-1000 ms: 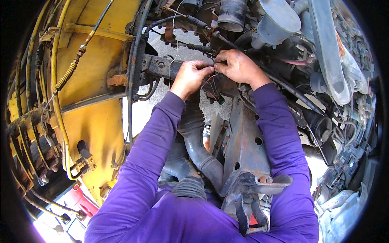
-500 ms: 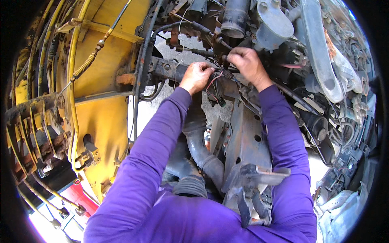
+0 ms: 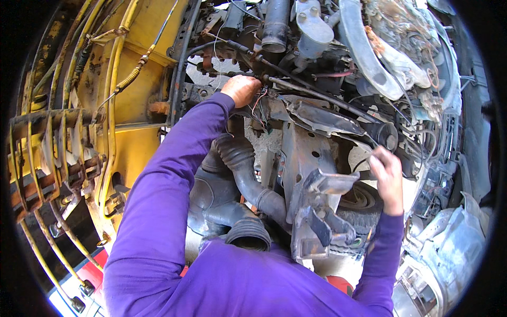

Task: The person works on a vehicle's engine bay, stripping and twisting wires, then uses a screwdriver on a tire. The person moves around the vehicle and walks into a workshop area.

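My left hand (image 3: 242, 90) is closed at the end of a thin bundle of coloured wires (image 3: 260, 108), its fingertips largely hidden behind the knuckles. Red, white and dark strands hang below it, with a small green-tipped end. My right hand (image 3: 387, 177) is well apart, low on the right, above a tyre (image 3: 359, 203). Its fingers are curled together, and a thin black cable (image 3: 360, 162) bends up to the fingertips. Between the hands runs a grey steel frame rail (image 3: 301, 158) with round holes.
A yellow panel (image 3: 140, 79) with pipes and hoses stands at left. A ribbed black duct (image 3: 235, 150) and an open-ended hose (image 3: 248, 232) lie near my chest. A bent metal bracket (image 3: 322, 211) juts up ahead of my right forearm. Grimy engine parts (image 3: 311, 31) fill the far right.
My right hand has left the wires beside my left hand and come down and right, over the tyre. My left hand stays at the wires. The whole view has shifted somewhat.
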Action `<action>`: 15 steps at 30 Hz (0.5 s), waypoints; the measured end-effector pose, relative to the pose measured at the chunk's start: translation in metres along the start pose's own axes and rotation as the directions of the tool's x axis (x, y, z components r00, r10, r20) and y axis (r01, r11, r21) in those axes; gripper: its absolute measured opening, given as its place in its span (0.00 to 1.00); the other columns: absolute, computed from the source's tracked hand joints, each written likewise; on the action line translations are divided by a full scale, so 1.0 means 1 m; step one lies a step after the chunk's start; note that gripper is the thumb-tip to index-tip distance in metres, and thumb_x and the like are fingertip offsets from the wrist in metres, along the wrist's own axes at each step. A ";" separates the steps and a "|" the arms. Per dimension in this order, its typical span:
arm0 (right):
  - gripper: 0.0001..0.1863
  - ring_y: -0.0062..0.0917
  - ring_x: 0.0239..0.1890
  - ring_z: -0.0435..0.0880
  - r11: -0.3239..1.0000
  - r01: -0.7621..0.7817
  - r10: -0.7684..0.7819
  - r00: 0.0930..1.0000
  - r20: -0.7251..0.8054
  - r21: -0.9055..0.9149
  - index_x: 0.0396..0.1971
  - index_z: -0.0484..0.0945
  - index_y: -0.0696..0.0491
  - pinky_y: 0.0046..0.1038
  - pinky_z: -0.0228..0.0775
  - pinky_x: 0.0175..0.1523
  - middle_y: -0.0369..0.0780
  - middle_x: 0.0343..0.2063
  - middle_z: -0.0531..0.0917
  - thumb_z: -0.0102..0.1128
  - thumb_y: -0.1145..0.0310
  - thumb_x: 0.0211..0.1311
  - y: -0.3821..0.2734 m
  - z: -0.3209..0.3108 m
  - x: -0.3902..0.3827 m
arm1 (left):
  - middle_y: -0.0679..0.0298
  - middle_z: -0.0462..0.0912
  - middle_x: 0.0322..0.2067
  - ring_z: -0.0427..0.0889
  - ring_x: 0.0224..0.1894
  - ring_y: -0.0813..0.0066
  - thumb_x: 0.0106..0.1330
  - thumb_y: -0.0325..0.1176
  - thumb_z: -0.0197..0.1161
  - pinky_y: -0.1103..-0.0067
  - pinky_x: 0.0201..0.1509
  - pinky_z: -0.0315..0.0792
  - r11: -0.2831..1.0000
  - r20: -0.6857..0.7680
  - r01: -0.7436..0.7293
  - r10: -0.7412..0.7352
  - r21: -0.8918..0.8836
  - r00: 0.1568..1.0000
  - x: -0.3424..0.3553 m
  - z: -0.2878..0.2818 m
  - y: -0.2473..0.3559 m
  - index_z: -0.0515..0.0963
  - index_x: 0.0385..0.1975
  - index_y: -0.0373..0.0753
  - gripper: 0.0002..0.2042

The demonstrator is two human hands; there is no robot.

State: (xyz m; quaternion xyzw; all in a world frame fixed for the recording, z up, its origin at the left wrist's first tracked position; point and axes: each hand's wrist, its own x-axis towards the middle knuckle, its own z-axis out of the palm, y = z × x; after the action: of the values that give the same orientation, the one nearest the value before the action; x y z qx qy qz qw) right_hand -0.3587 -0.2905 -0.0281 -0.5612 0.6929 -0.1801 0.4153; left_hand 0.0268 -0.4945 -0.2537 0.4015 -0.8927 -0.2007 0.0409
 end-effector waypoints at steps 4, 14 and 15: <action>0.09 0.19 0.32 0.73 0.984 -0.166 0.176 0.965 -0.195 0.068 0.32 0.78 0.60 0.25 0.67 0.41 0.36 0.27 0.78 0.60 0.68 0.65 0.047 -0.009 -0.118 | 0.52 0.86 0.35 0.85 0.40 0.50 0.62 0.35 0.66 0.63 0.45 0.78 0.900 -0.058 0.264 -0.302 -0.348 0.952 0.000 0.008 0.013 0.84 0.37 0.38 0.09; 0.09 0.38 0.33 0.83 0.873 -0.474 0.387 0.817 -0.427 -0.117 0.34 0.81 0.61 0.33 0.74 0.43 0.47 0.30 0.84 0.62 0.69 0.63 0.090 0.057 -0.311 | 0.47 0.81 0.55 0.83 0.54 0.61 0.58 0.43 0.72 0.70 0.60 0.74 0.474 -0.172 0.409 -0.791 -0.780 0.587 -0.057 -0.006 0.021 0.73 0.60 0.29 0.33; 0.10 0.41 0.34 0.85 0.850 -0.522 0.436 0.777 -0.453 -0.076 0.35 0.82 0.61 0.35 0.75 0.44 0.49 0.31 0.85 0.63 0.69 0.62 0.090 0.063 -0.326 | 0.50 0.86 0.48 0.85 0.49 0.64 0.60 0.40 0.71 0.71 0.57 0.75 0.484 -0.232 0.453 -0.832 -0.749 0.505 -0.069 0.001 0.002 0.80 0.52 0.29 0.25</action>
State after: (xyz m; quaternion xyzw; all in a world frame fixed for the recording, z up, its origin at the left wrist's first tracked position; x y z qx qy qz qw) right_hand -0.3575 0.0527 -0.0079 -0.3516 0.9000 -0.1144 0.2309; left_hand 0.0720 -0.4422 -0.2479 0.7264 -0.4856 -0.3404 0.3474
